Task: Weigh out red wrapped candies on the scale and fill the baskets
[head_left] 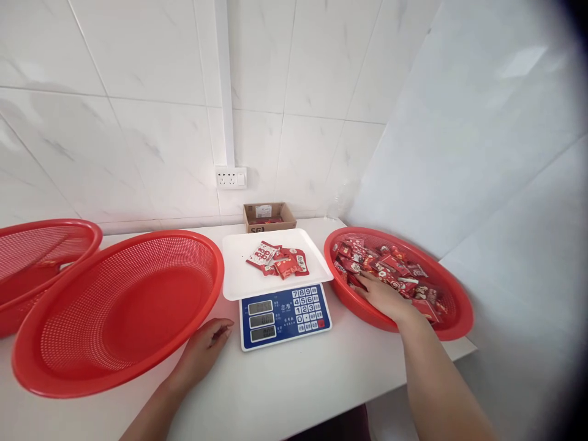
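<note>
Small red foil snack packets [390, 272] lie heaped in the round red plastic mesh basket [459, 318] at the right end of the white table [285, 392], on the side where the right hand gets at them most easily. The largest thing on the table, an empty red mesh basket [114, 312], sits tilted at the left, its open side turned toward the person. Another red basket [41, 257] stands just beyond it at the far left. Between the baskets stands a blue-faced digital scale [285, 315], keypad toward the person so it can be read. Its white plastic tray [248, 275] carries a few more red packets [278, 260]. A small brown cardboard box [269, 216] is pushed back against the tiled wall. The right hand [381, 297] lies palm down among the heaped packets, fingers stretched out; whether it has gripped one I cannot tell. The left hand [204, 349] rests loosely curled on the table, holding nothing, beside the empty basket's rim.
</note>
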`<state>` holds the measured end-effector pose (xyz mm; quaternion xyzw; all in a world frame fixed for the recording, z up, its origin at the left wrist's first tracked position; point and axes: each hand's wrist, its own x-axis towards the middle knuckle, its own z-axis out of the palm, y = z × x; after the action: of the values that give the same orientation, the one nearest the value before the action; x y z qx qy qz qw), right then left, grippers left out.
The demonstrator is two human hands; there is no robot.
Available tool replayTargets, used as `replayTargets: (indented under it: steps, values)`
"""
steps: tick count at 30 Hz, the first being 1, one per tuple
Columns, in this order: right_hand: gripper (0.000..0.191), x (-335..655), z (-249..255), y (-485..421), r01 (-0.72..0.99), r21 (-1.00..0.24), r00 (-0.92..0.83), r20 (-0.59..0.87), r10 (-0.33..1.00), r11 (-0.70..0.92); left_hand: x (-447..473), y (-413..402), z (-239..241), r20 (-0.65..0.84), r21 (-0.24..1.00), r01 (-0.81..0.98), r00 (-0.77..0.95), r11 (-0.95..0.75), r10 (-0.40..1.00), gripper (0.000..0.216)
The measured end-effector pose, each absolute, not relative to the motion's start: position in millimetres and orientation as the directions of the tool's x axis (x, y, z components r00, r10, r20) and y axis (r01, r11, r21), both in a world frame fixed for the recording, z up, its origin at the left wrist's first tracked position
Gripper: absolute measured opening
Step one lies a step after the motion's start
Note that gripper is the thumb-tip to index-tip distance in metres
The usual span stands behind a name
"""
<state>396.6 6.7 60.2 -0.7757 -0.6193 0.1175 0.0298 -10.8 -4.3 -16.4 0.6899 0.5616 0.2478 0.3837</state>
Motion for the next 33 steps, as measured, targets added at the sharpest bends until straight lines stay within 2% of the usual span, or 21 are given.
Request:
replayTargets:
  steps: [7,16,18,22,27,30,33]
  values:
    - [0.053,399,52,8,0.940,-0.236,0.247,-0.033,0.968,-0.248,-10,-6,-14,-0.081,0.806,0.588,0.233,-0.074,0.969,0.031]
    - [0.060,398,49,8,0.906,-0.365,0.314,0.240,0.918,-0.214,-10,-6,-16,-0.065,0.809,0.582,0.236,-0.087,0.969,0.028]
    - [0.063,393,51,9,0.914,-0.378,0.271,0.291,0.917,-0.150,-10,-6,-17,-0.061,0.808,0.582,0.236,-0.091,0.970,0.027]
    - [0.060,364,57,18,0.922,-0.375,0.066,0.385,0.920,0.092,-11,-6,-19,-0.034,0.817,0.565,0.249,-0.116,0.968,0.025]
    - [0.060,305,63,41,0.892,-0.333,-0.186,0.347,0.919,0.306,-12,-6,-21,0.004,0.826,0.546,0.243,-0.140,0.970,0.024]
    - [0.059,283,67,50,0.874,-0.327,-0.283,0.262,0.923,0.360,-12,-7,-21,-0.002,0.816,0.564,0.229,-0.131,0.973,0.024]
    - [0.055,286,70,44,0.878,-0.341,-0.237,0.299,0.924,0.336,-11,-9,-21,-0.007,0.813,0.569,0.220,-0.123,0.975,0.025]
